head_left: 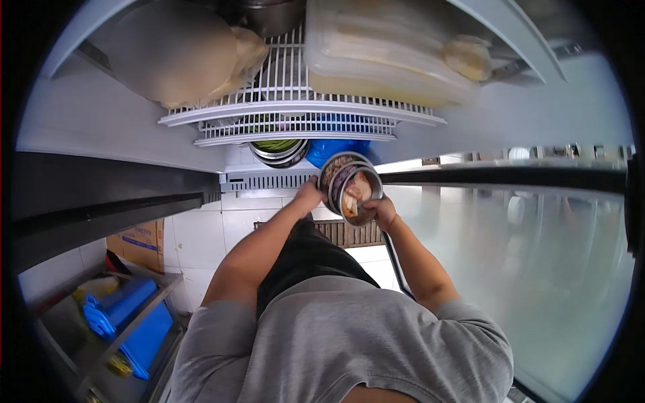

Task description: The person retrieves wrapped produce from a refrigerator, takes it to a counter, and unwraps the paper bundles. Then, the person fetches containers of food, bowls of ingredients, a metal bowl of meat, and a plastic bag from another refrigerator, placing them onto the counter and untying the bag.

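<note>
A stack of round metal bowls is held between my two hands in front of the fridge's lower opening. The top bowl holds pale orange and whitish pieces of food; behind it show bowls with purplish and brown chopped food. My left hand grips the stack's left side. My right hand holds the rim of the top bowl at the lower right, thumb over the edge. Just beyond the stack, a blue bag and metal bowls with green vegetables stand low in the fridge.
White wire shelves hold a large plastic container and a wrapped bundle. The glass door stands open at right. At lower left are a metal rack with blue items and a cardboard box.
</note>
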`<state>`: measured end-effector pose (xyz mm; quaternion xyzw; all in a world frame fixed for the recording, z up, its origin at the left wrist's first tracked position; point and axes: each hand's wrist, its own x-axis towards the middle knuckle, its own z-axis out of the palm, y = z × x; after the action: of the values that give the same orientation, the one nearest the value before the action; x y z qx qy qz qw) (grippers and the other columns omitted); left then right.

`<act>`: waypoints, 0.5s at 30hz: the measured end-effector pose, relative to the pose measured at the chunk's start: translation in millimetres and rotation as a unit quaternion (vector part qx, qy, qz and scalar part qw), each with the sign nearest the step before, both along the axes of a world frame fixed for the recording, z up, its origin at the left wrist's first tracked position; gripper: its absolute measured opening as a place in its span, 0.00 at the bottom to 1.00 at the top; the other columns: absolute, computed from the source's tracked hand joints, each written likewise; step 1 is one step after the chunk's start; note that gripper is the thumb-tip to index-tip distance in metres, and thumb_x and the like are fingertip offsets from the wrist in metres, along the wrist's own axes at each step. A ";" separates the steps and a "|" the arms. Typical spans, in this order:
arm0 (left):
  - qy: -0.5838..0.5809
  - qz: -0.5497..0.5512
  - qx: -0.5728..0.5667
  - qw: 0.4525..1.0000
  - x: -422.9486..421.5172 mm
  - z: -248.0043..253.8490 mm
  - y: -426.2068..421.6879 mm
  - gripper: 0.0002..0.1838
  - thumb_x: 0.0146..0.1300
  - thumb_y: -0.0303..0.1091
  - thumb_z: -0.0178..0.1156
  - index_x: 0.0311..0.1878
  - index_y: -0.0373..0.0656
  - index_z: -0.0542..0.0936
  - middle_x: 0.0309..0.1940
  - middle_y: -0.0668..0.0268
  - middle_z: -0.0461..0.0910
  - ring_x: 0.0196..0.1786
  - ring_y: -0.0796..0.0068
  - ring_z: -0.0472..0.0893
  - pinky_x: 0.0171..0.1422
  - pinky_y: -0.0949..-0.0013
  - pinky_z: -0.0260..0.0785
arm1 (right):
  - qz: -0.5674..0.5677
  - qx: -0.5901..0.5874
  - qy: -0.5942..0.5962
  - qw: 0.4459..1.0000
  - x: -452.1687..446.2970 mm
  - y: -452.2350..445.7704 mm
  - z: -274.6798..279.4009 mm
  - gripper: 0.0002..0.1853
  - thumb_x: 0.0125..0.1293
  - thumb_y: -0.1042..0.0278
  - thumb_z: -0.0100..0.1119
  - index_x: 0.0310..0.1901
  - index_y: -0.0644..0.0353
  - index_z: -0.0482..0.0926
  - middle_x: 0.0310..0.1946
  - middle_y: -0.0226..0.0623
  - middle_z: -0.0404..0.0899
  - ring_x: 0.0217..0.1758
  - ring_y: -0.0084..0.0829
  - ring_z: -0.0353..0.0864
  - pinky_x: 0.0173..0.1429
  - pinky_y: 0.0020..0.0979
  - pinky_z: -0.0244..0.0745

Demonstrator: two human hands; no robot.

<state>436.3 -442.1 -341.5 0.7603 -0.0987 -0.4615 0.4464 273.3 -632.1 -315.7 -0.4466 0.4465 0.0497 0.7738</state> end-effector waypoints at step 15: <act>0.012 -0.371 -0.128 0.920 -225.9 128.1 71.3 0.25 0.40 0.34 0.66 0.45 0.35 0.75 0.38 0.52 0.80 0.41 0.59 0.80 0.45 0.64 0.71 | -0.332 0.033 -0.014 0.943 -322.7 222.7 123.3 0.26 0.45 0.85 0.51 0.52 0.74 0.69 0.47 0.48 0.76 0.48 0.42 0.79 0.56 0.38 0.73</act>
<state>210.4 -370.8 -213.4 0.5998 -0.4264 -0.5864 0.3384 -49.4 -409.4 -192.4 -0.2484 0.5566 -0.2012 0.7668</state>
